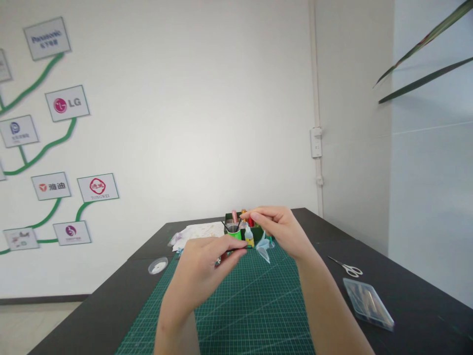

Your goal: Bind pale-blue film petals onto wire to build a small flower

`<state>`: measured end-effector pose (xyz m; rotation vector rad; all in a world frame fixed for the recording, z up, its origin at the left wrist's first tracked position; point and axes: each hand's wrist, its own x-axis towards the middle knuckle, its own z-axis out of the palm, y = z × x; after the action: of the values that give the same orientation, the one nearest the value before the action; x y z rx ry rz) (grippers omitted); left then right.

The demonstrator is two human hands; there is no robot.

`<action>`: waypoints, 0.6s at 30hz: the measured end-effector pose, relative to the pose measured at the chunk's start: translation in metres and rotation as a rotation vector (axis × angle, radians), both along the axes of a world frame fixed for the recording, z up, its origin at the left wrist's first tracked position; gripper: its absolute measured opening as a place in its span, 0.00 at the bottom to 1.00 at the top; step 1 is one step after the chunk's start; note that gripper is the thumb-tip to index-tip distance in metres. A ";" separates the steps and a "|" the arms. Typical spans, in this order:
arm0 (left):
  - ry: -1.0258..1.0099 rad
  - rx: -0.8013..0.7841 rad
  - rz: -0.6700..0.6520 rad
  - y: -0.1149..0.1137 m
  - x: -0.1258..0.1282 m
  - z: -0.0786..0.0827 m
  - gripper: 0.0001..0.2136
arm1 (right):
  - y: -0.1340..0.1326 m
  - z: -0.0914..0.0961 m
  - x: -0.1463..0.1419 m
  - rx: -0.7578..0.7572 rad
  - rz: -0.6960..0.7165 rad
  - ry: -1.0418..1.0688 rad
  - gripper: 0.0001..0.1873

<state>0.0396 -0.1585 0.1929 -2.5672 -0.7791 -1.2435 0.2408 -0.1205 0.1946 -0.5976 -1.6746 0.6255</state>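
My left hand (205, 264) is raised over the green cutting mat (254, 301), thumb and fingers pinched together. Between its fingertips is a thin dark green stem, and a pale blue, see-through petal flower (263, 245) sticks out to the right of it. Higher and to the right, my right hand (277, 227) has thumb and forefinger closed in a pinch. Whatever is between those fingertips is too fine to make out. Just behind the hands stand a small dropper bottle with a yellow label (249, 236) and a bright green cup (234, 231) with dark sticks in it.
A dark box (258, 232) with spools and bottles stands at the back. White paper (199, 234) lies to its left, a round clear dish (158, 266) nearer. White-handled scissors (349, 268) and a clear plastic case (368, 303) lie on the right. Long leaves (424, 81) hang in at upper right.
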 end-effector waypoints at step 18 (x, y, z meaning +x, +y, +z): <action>-0.361 0.197 0.104 0.000 0.005 0.001 0.09 | -0.005 0.003 -0.001 -0.019 0.107 -0.020 0.13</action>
<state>0.0443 -0.1582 0.1941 -2.1486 -0.7945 -1.6819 0.2403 -0.1257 0.1974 -0.5316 -1.7293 0.7149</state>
